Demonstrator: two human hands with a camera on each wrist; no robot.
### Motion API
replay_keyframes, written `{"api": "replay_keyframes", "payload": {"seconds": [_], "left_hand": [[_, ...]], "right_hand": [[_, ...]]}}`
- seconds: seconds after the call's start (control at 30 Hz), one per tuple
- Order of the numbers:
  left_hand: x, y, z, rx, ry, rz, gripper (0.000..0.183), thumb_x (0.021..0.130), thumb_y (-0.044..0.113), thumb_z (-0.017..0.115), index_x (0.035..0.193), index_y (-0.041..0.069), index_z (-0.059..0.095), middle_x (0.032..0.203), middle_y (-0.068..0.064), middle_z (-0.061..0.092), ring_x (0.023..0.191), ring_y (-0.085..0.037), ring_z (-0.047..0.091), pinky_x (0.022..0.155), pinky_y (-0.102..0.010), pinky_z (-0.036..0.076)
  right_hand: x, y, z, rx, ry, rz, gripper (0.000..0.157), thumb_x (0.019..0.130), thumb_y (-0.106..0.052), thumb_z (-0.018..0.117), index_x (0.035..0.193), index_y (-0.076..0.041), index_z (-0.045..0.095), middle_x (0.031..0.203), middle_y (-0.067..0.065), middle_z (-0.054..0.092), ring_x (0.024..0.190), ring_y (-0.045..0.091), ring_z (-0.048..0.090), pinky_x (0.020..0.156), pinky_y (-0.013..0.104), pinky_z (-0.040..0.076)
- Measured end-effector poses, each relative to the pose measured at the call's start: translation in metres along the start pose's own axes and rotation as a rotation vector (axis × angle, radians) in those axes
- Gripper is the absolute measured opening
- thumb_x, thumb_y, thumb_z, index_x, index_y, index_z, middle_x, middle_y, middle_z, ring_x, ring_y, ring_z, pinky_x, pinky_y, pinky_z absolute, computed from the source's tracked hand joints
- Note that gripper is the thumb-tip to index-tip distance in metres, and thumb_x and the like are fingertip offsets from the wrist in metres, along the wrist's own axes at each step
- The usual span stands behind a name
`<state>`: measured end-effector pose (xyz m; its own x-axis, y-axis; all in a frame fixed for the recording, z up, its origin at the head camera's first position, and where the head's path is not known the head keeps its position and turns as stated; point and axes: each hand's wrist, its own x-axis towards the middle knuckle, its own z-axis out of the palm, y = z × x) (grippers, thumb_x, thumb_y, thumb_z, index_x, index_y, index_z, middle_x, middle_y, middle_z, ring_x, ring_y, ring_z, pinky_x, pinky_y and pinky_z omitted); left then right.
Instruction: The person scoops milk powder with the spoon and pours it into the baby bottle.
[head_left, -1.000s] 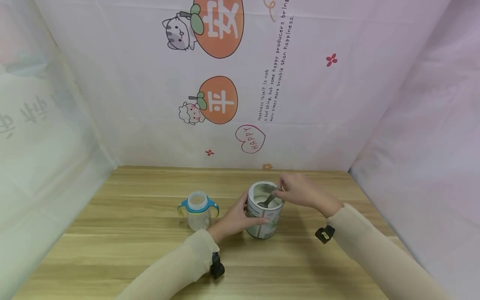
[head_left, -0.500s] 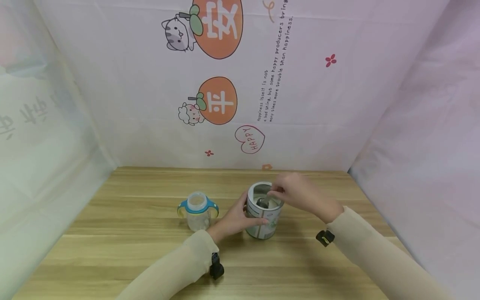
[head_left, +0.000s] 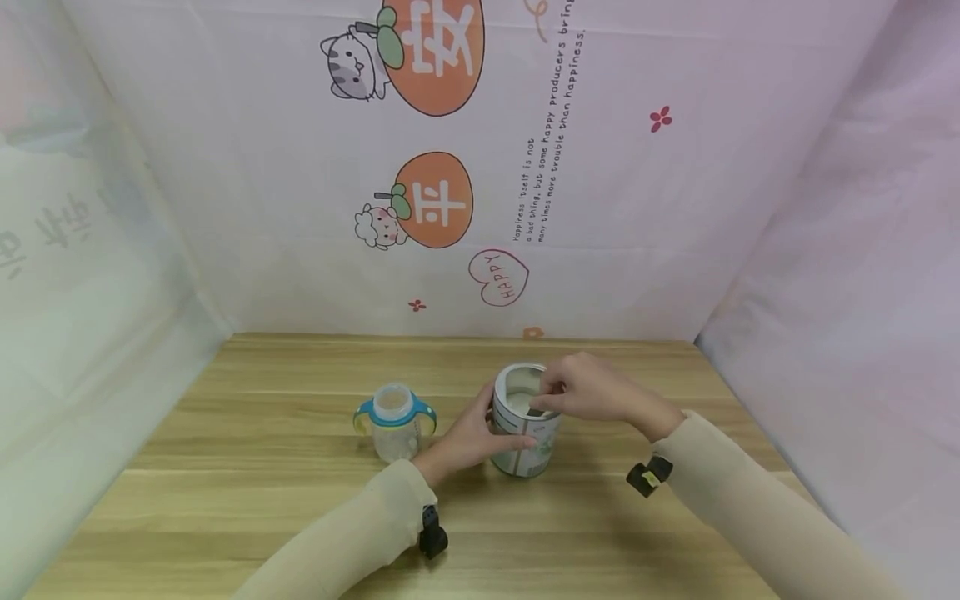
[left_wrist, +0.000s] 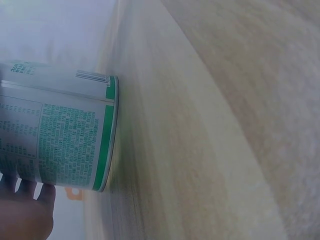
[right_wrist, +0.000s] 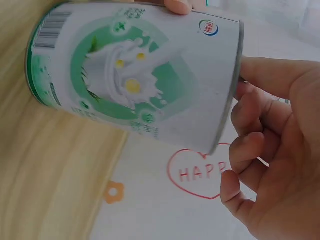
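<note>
A white and green milk powder can (head_left: 517, 454) stands upright and uncovered on the wooden table, pale powder inside it. My left hand (head_left: 468, 437) grips the can from its left side, thumb across the front; a few of its fingers (left_wrist: 46, 197) show against the label in the left wrist view. Over the can's mouth, my right hand (head_left: 592, 387) pinches a metal spoon (head_left: 535, 412), most of which is hidden by the fingers and the rim. The right wrist view shows that hand (right_wrist: 285, 130) curled at the rim, with the spoon barely visible.
A clear baby bottle (head_left: 395, 442), uncapped, with a blue and yellow two-handled ring, stands left of the can, near my left forearm. Printed white cloth (head_left: 600, 275) hangs behind the wooden table (head_left: 525, 542) and along both sides.
My right hand has shifted a little left and tipped the spoon within the can; the spoon's bowl, visible before, is now mostly out of sight. My left hand and the can stay put.
</note>
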<state>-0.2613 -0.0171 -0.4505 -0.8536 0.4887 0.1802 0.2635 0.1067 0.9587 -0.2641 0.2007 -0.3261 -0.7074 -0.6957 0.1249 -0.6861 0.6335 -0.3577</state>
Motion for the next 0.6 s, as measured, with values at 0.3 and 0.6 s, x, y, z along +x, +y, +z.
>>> {"api": "replay_keyframes", "payload": {"seconds": [0.3, 0.6], "left_hand": [[0.0, -0.003, 0.0, 0.005, 0.005, -0.022, 0.098, 0.083, 0.035, 0.084, 0.158, 0.034, 0.02, 0.149, -0.003, 0.043, 0.134, -0.024, 0.044, 0.107, -0.052, 0.037], [0.0, -0.002, 0.0, 0.008, 0.013, -0.009, 0.101, 0.082, 0.033, 0.085, 0.158, 0.033, 0.019, 0.147, 0.0, 0.044, 0.132, -0.021, 0.045, 0.107, -0.05, 0.038]], "right_hand": [[-0.004, 0.018, 0.0, 0.261, 0.023, 0.152, 0.026, 0.095, -0.027, 0.07, 0.074, -0.013, 0.072, 0.063, -0.007, 0.054, 0.053, 0.007, 0.04, 0.051, 0.024, 0.037], [-0.01, 0.03, -0.003, 0.385, 0.055, 0.318, 0.033, 0.099, -0.028, 0.063, 0.072, -0.009, 0.058, 0.065, -0.001, 0.046, 0.054, 0.012, 0.035, 0.049, 0.025, 0.031]]}}
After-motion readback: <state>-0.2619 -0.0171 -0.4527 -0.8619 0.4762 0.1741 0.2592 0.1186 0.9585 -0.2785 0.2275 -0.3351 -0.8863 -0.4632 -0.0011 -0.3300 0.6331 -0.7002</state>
